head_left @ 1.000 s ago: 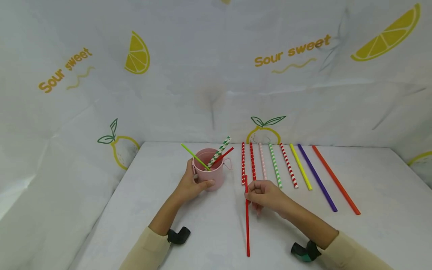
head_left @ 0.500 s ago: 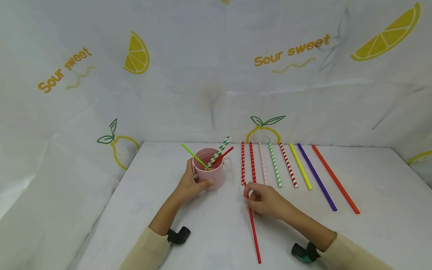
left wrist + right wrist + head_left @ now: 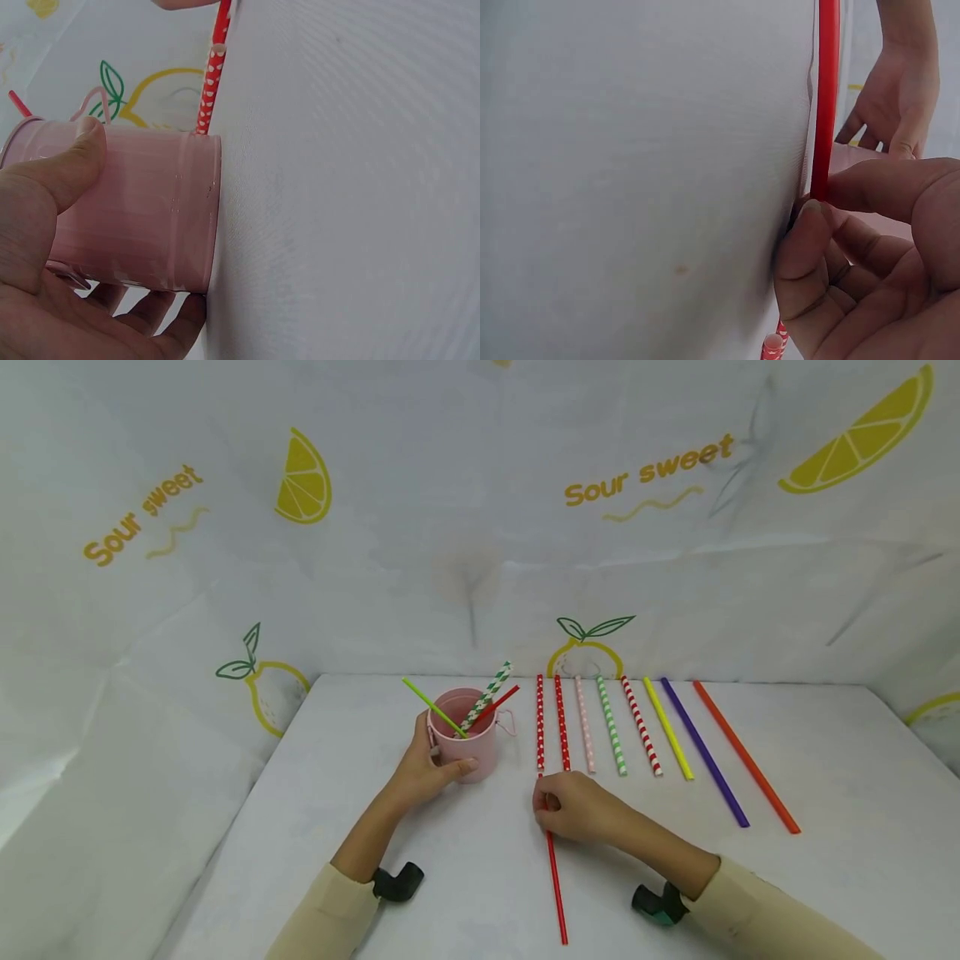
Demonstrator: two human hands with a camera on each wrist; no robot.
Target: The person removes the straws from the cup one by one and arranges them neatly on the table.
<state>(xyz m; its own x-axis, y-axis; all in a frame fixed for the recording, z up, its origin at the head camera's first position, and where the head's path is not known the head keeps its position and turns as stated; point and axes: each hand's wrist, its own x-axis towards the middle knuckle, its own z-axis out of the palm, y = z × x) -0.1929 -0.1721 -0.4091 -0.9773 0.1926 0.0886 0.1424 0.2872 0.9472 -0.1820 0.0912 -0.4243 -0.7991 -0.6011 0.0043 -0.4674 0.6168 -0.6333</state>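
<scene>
Pink bucket (image 3: 482, 753), upright on the white worktop (image 3: 840, 777), open mouth facing up. Wrapped closely by the left hand (image 3: 423, 772) from its left side: thumb laid across the near wall, fingers bent round the opposite side, bucket filling the grip. Well apart to the right of the bucket, the right hand (image 3: 573, 806), curled nearly closed, with thumb and fingertips pinching a slim red straw (image 3: 556, 877) close to its far end. Most of that straw on the near side of the pinch, slanting toward the bottom of the head view; only a short tip showing past the fingers, just beside a red dotted end. Contact between slim red straw and worktop: impossible to tell. Beyond the right hand and spreading rightward, in one row, longest first: orange straw (image 3: 746, 757), purple straw (image 3: 705, 752), yellow straw (image 3: 669, 729), red-striped straw (image 3: 642, 727), green-striped straw (image 3: 611, 727), pink dotted straw (image 3: 585, 723), two red dotted straws (image 3: 540, 722). Inside the bucket, sticking out above the rim: green-patterned straw (image 3: 487, 697), lime straw (image 3: 433, 707), plain red tip (image 3: 506, 696). At the bucket's right side, a thin wire handle (image 3: 513, 722).
</scene>
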